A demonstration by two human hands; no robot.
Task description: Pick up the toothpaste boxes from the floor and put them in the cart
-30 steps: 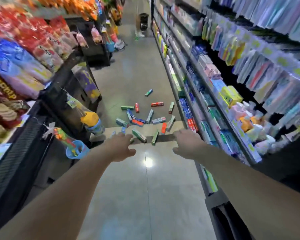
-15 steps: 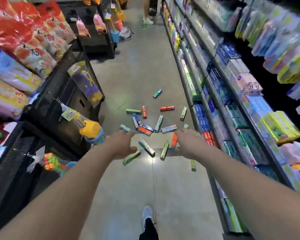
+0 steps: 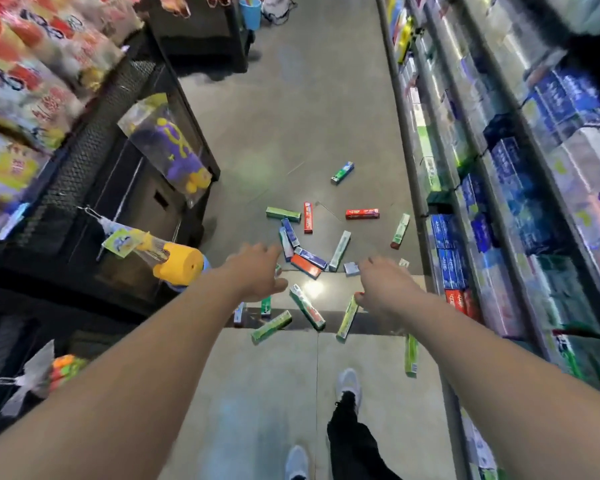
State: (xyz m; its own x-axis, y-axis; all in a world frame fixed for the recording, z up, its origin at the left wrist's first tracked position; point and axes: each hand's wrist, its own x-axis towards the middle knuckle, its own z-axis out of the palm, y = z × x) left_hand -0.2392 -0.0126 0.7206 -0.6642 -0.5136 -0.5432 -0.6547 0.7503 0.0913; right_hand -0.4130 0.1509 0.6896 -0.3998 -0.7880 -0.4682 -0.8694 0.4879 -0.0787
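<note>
Both grips empty, partly hiding scattered toothpaste boxes [image 3: 307,306].

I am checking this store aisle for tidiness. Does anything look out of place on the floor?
Yes. Many toothpaste boxes lie scattered on the aisle floor at mixed angles, some overlapping, beside the stocked shelves. One green box lies apart, farther up the aisle. Both hands, left hand and right hand, reach toward them and hold nothing.
</note>
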